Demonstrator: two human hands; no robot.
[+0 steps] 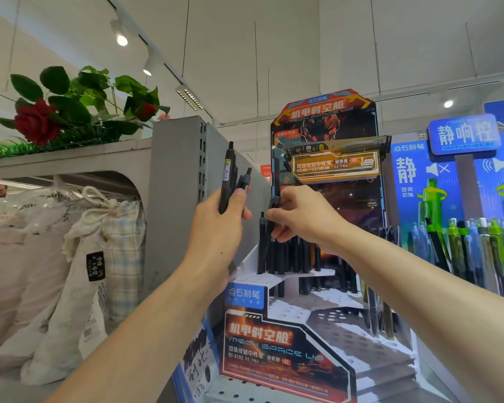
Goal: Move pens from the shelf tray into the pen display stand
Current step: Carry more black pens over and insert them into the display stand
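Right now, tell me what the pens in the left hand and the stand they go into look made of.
Pens: likely plastic, matte black barrels with no glint, one bearing a printed label. Stand: probably printed cardboard, with flat folded panels, punched holes and glossy artwork.

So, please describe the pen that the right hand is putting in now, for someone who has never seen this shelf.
Find the tiered pen display stand with the orange robot artwork, in the middle. On its top tier stands a cluster of black pens. The black pen meant is the only one pinched by the right hand, sticking up above the rest.
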